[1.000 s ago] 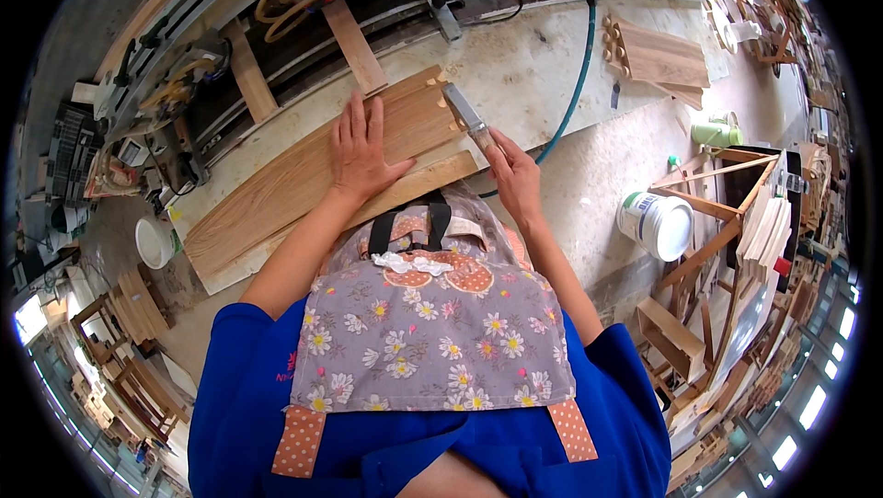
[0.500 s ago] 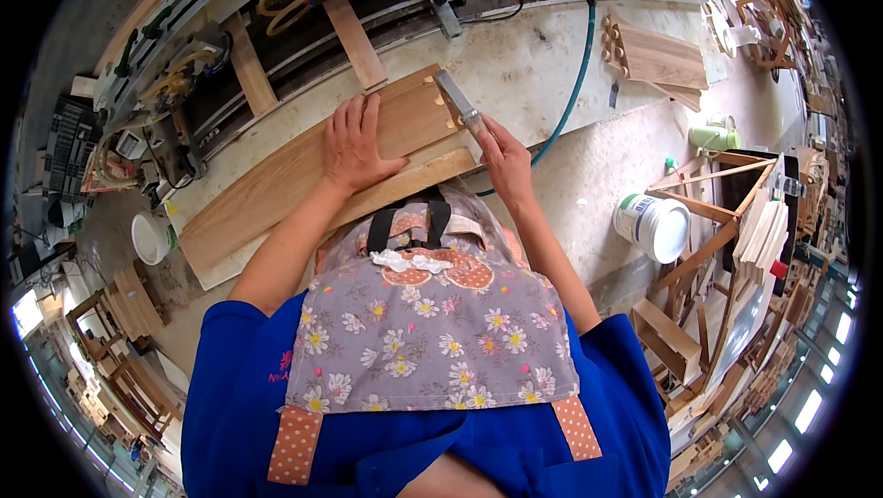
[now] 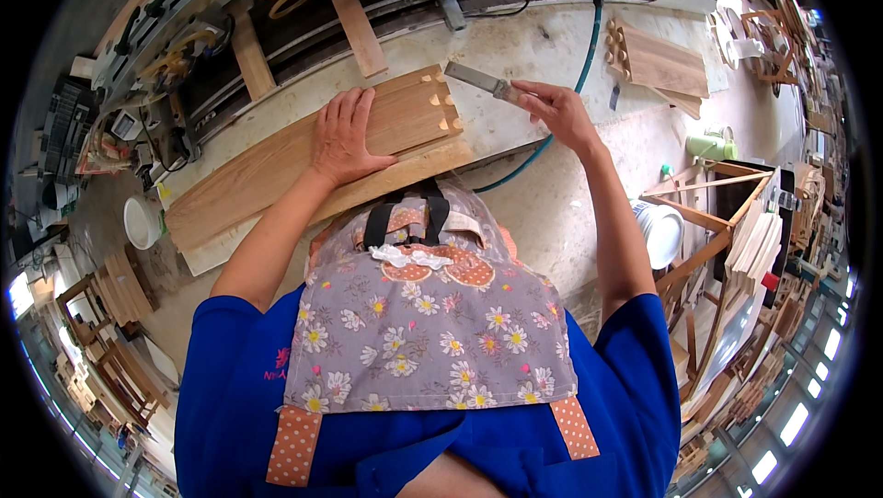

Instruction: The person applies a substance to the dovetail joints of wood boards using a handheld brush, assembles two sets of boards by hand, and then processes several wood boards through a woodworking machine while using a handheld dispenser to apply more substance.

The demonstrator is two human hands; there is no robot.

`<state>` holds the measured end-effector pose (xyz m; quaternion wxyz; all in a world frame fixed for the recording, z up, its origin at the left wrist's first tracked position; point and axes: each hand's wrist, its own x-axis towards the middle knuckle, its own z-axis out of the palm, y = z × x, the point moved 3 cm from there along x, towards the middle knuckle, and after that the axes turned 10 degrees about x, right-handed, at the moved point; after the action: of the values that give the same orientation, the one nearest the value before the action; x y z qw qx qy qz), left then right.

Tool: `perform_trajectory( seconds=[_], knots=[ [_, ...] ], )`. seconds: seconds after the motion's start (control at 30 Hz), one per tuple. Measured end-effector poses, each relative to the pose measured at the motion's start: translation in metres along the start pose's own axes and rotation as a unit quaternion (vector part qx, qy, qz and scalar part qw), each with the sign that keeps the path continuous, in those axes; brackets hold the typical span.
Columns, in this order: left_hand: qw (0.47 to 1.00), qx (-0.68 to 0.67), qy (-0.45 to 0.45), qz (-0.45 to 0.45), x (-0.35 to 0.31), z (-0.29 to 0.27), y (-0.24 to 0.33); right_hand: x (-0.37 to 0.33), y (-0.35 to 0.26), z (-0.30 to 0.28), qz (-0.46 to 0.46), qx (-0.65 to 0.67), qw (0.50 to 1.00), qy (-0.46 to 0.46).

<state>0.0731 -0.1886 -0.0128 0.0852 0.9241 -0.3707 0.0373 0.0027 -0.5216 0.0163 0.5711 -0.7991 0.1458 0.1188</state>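
A long wooden board lies on the pale workbench, its right end cut into rounded dovetail-like tails. My left hand rests flat on this board, fingers stretched toward the far edge and thumb out to the right. My right hand is raised to the right of the cut end. It grips the handle of a flat grey steel hand tool, chisel- or file-like; the exact kind is unclear. The tool's tip points left, near the board's far right corner. A second, paler wooden piece lies along the board's near side.
Behind the bench surface stands a machine with rails, hoses and wooden strips. A teal hose hangs down at the right. Cut boards lie at the far right. White buckets stand on either side.
My right hand has moved right and slightly up, taking the tool off the board's cut end and turning it flatter. My left hand stays on the board, which has shifted slightly left.
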Motion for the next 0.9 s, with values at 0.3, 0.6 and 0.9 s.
perform_trajectory(
  seconds=[0.3, 0.6, 0.9],
  knots=[
    [1.0, -0.009, -0.023, -0.002, -0.011, -0.007, -0.016, 0.025, -0.006, -0.007, 0.009, -0.033, 0.997, -0.072],
    [0.999, -0.012, -0.014, -0.027, -0.021, -0.007, -0.024, 0.045, -0.004, -0.003, -0.003, -0.043, 0.992, -0.115],
    [0.999, -0.006, -0.006, -0.031, -0.02, -0.007, -0.024, 0.044, -0.005, -0.021, -0.01, -0.029, 0.994, -0.103]
  ],
)
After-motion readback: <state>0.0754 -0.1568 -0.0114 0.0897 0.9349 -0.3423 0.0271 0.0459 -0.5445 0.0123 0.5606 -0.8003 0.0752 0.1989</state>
